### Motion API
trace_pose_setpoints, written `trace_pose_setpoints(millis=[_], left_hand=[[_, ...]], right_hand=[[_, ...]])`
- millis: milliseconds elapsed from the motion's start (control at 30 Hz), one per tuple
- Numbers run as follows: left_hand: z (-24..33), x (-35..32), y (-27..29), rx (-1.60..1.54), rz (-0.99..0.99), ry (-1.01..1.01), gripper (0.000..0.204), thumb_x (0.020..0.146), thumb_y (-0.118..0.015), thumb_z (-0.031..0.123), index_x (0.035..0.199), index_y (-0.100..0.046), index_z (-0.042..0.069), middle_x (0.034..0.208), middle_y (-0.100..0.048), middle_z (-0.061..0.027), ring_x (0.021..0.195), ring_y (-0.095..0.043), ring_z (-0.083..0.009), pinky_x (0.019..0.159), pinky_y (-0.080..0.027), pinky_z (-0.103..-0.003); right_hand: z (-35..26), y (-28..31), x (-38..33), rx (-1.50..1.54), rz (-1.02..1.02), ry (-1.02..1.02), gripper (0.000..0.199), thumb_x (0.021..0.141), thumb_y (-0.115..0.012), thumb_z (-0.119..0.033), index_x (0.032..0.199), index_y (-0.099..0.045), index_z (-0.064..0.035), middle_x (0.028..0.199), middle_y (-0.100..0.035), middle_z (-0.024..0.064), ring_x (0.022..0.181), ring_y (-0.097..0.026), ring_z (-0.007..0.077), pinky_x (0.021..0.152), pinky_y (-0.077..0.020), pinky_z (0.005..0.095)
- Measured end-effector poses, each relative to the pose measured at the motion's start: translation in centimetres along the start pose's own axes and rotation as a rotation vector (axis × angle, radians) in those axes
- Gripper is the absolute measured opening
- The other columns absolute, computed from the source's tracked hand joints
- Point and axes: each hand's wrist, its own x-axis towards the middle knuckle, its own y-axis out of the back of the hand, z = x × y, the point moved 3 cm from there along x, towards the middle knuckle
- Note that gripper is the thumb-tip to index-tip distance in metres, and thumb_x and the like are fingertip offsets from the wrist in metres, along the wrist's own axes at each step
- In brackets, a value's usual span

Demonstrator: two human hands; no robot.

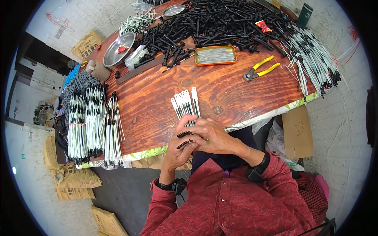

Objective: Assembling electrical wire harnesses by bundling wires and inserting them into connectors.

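Both of my hands meet over the table's near edge. My left hand (177, 147) is closed round several thin white strips (184, 103) with dark stripes. Their flat, holed white tips fan out away from me, and one strip stands a little apart on the right. Black toothed ends (185, 139) poke out between the fingers. My right hand (218, 137) lies against the left one with its fingers bent and pressed together over the strips. What sits between its fingertips is hidden.
Yellow-handled pliers (262, 69) lie right of an orange-rimmed tray (215, 56) of thin metal pins. Behind is a heap of black plastic parts (212, 25). White strip bundles (87, 126) lie at left, more strips (313, 55) at right. A steel bowl (114, 55) and a bottle (305, 15) stand farther back.
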Motion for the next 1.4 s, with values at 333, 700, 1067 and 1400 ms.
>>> trace_pose_setpoints(millis=[333, 700, 1067, 1400], left_hand=[[0.2, 0.7, 0.9, -0.012, -0.086, -0.017, 0.019, 0.095, -0.065, 0.021, 0.093, -0.075, 0.005, 0.122, -0.07, -0.0071, 0.131, -0.049, -0.0347, 0.106, -0.041, -0.047], [0.4, 0.8, -0.1, -0.089, -0.058, -0.055, 0.019, 0.091, -0.065, 0.01, 0.106, -0.072, 0.002, 0.124, -0.067, -0.0115, 0.123, -0.056, -0.0354, 0.104, -0.044, -0.046], [-1.0, -0.3, 0.2, -0.035, 0.086, 0.117, 0.048, 0.078, -0.067, 0.02, 0.12, -0.065, -0.004, 0.124, -0.064, -0.0218, 0.121, -0.058, -0.0351, 0.101, -0.047, -0.043], [-0.7, -0.8, 0.9, -0.17, 0.115, 0.113, 0.072, 0.085, -0.067, 0.024, 0.15, -0.043, 0.008, 0.134, -0.058, -0.0251, 0.123, -0.057, -0.0349, 0.105, -0.045, -0.044]], right_hand=[[-0.2, 0.5, 0.6, -0.023, 0.068, 0.137, 0.064, 0.071, -0.084, -0.025, 0.131, -0.063, -0.0188, 0.103, -0.064, 0.0097, 0.099, -0.063, 0.0313, 0.085, -0.0473, 0.0434], [-0.2, 1.0, 0.6, 0.22, 0.003, 0.12, 0.053, 0.078, -0.08, -0.028, 0.128, -0.066, -0.0232, 0.122, -0.066, 0.002, 0.109, -0.063, 0.0278, 0.09, -0.0502, 0.0412], [0.8, -0.8, 1.8, 0.027, 0.1, 0.34, 0.064, 0.077, -0.075, -0.057, 0.131, -0.065, -0.0223, 0.131, -0.063, 0.0001, 0.117, -0.062, 0.0263, 0.087, -0.0523, 0.0419], [1.7, -0.1, 0.6, 0.074, 0.085, 0.149, 0.047, 0.081, -0.077, -0.049, 0.104, -0.073, -0.0079, 0.113, -0.068, 0.0083, 0.099, -0.067, 0.0318, 0.079, -0.0532, 0.0415]])
